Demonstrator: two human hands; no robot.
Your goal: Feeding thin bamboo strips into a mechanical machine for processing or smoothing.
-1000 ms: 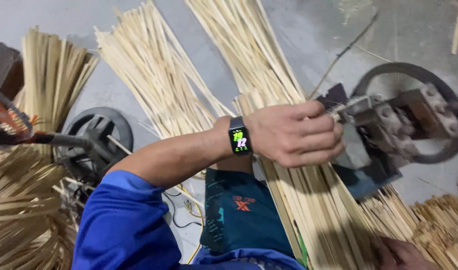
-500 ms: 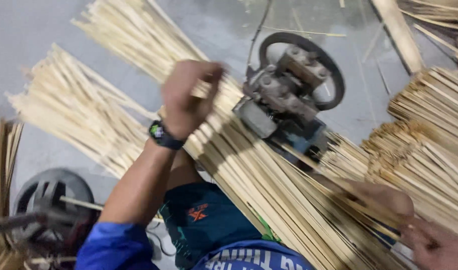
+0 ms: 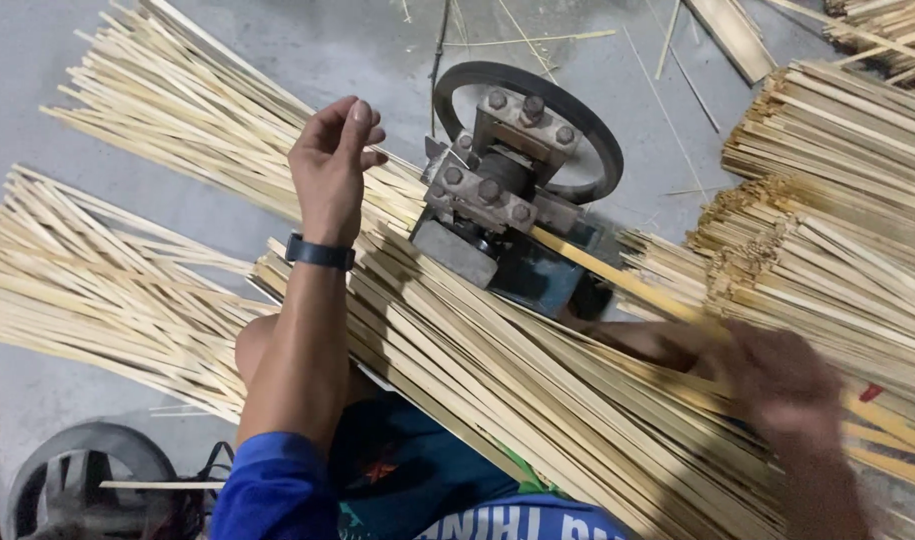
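With a bamboo strip (image 3: 617, 278) pinched in the blurred right hand (image 3: 777, 385) at the splitting machine (image 3: 512, 190), the left hand (image 3: 332, 165) hovers loosely spread; a large unfed bundle (image 3: 497, 380) lies across the lap.

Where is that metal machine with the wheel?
The machine sits on the floor, top centre of the head view, just right of the raised left hand.

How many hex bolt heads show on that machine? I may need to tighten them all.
6 on the machine: three along the upper bracket, three along the lower plate. More may sit hidden underneath or behind the wheel.
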